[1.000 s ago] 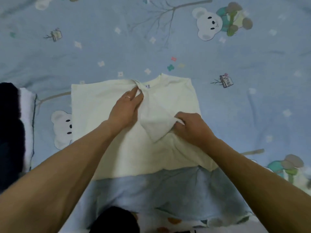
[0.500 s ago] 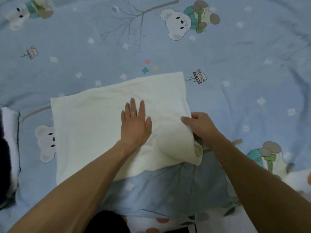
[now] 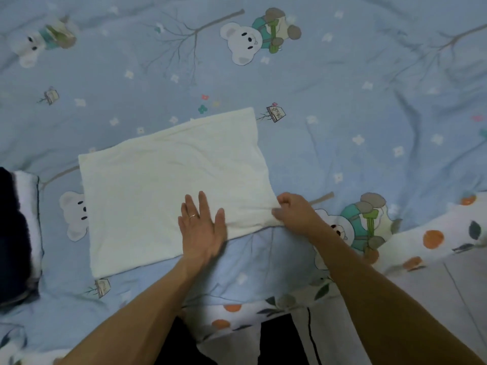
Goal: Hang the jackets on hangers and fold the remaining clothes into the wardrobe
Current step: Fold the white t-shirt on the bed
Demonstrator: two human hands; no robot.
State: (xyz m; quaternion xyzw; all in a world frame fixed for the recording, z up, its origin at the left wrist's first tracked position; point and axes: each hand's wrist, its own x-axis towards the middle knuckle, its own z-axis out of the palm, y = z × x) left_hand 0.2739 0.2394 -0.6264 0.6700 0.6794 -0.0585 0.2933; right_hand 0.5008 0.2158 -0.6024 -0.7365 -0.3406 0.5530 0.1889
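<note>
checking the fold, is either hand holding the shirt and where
The right hand pinches the cream shirt at its near right corner. The left hand only presses flat on the shirt's near edge, fingers straight, gripping nothing.

A blue bear-print bedspread (image 3: 342, 127) covers the bed, over an orange-dotted white sheet (image 3: 434, 241).

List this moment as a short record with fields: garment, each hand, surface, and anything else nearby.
garment: cream garment, folded into a rough rectangle, lying flat
left hand: left hand flat, fingers straight, pressing the garment's near edge
right hand: right hand pinching the garment's near right corner
surface: blue bedspread printed with bears and trees
nearby: dark and white clothes at the left edge, apart from the garment
</note>
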